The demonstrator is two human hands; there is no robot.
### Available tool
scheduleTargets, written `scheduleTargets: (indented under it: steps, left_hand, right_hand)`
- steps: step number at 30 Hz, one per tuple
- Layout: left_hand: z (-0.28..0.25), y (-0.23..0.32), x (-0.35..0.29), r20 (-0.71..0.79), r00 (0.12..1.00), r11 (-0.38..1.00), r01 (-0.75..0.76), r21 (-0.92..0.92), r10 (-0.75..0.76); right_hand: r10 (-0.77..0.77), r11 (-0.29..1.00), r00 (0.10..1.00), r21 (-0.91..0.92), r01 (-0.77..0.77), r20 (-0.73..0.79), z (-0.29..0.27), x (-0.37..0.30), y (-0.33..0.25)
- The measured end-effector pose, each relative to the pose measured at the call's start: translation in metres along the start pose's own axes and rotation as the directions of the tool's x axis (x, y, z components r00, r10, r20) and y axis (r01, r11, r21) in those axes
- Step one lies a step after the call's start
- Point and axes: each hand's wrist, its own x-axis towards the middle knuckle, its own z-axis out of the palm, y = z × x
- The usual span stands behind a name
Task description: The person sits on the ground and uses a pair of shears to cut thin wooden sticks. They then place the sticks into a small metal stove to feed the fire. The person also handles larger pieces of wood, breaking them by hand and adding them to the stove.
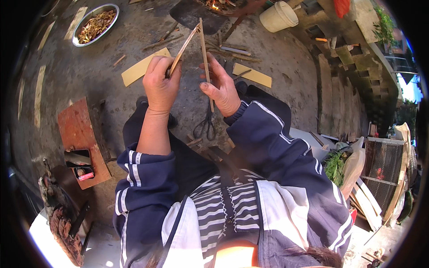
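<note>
Above floor (pixel 299 67), left hand (pixel 161 85), right hand (pixel 223 89); held sticks (pixel 203 42)

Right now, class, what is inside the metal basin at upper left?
The basin holds brownish and yellowish leaf-like pieces. They cover the bottom beneath them, so that part cannot be seen.

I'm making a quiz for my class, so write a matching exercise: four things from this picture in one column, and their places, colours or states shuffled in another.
1. Scissors
2. Bucket
3. Basin
4. Left hand

A. Off-white, at the upper right of the view
B. Gripping a thin strip of wood
C. Black, lower in the picture than both hands
D. At the upper left, holding brown pieces

Pairs: 1-C, 2-A, 3-D, 4-B
</note>
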Motion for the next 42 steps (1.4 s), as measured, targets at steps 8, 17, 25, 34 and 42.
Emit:
scheduleTargets:
  steps: [8,17,25,34,42]
  left_hand:
    - [-0.003,-0.008,0.004,-0.054,0.994,0.993,-0.088,0.081,0.092]
    - [0.004,-0.005,0.002,-0.029,0.997,0.991,-0.066,0.117,0.07]
    - [0.0,-0.004,0.003,-0.084,0.996,0.997,-0.012,0.078,0.019]
    - [0.003,0.004,-0.001,-0.082,0.989,0.992,0.125,-0.007,-0.125]
    - [0.01,-0.001,-0.007,-0.025,0.991,0.969,0.126,-0.213,-0.134]
  right_hand:
    - [-0.076,0.989,0.99,0.118,0.09,-0.118,-0.005,0.002,-0.011]
    - [-0.143,0.985,0.937,0.049,0.167,-0.319,0.006,0.01,-0.016]
    - [0.064,0.95,0.998,0.307,-0.061,0.0,-0.01,0.014,-0.006]
    - [0.029,0.969,0.998,0.244,-0.043,0.06,0.01,0.005,0.001]
    - [-0.066,0.996,0.997,0.051,0.068,-0.036,0.022,0.005,0.01]
